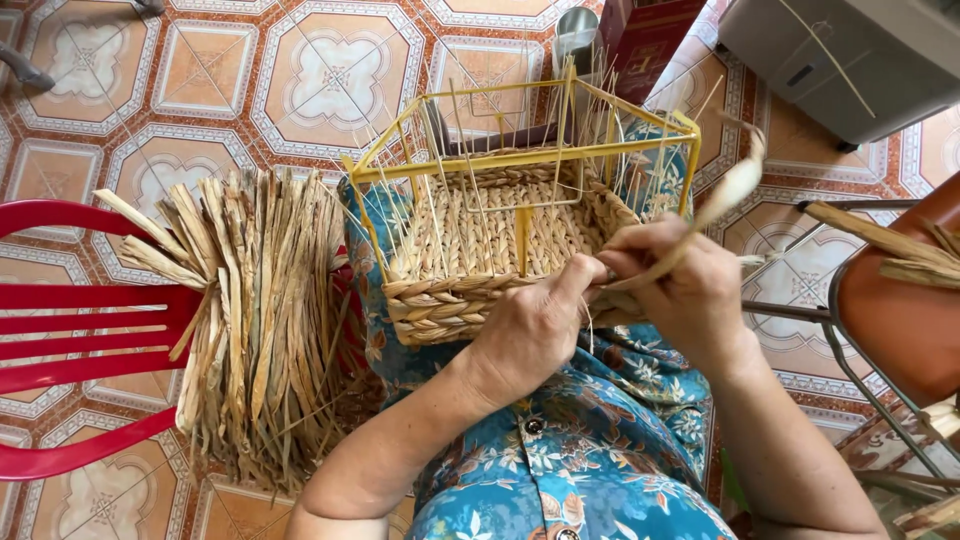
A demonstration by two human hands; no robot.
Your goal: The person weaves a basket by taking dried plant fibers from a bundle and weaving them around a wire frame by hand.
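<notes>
A half-woven basket (480,240) rests on the person's lap, its lower walls and floor plaited from pale dried straw, its upper part a bare yellow wire frame (520,155) with thin upright stakes standing through it. The left hand (535,330) is clenched against the near rim of the basket, thumb pressing the plait. The right hand (680,285) sits just beside it at the near right corner, fingers pinched around a flat straw strip (725,195) that curves up and away to the right.

Left of the lap, a thick bundle of dried straw (255,320) lies draped over the edge of a red plastic chair (80,330). At the far edge, behind the basket, stands a dark red carton (645,40), tall and rectangular with pale print, and next to it what seems to be a metal cup (575,35), though the stakes partly hide it. A grey box-shaped case (850,55) fills the far right corner. On the right, an orange-brown seat on a metal frame (900,310) carries more straw strips.

The floor (330,80) is tiled in orange and white ornamental squares. The person wears a blue flowered shirt (590,460).
</notes>
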